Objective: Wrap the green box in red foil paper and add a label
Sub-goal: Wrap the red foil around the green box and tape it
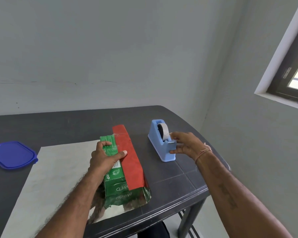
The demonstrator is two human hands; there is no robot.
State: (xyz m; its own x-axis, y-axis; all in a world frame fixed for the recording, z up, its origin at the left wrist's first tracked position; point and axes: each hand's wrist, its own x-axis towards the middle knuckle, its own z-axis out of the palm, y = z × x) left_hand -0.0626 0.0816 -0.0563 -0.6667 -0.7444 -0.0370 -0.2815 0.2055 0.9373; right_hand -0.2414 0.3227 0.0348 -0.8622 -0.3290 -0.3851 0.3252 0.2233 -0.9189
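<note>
The green box (116, 177) lies lengthwise on the foil sheet (58, 169), whose silver side faces up. A red flap of foil (127, 152) is folded up over the box's right edge. My left hand (104, 158) grips the top of the box, its thumb pressing the red flap down. A piece of clear tape shows at the flap's far end. My right hand (183, 143) is at the blue tape dispenser (160, 141), fingers pinching at the tape by the cutter; the tape end itself is too small to make out.
A blue plastic lid or container (13, 154) lies at the left of the dark table (175, 179). The table's right and front edges are close to the dispenser and box. A wall stands behind, a window at the far right.
</note>
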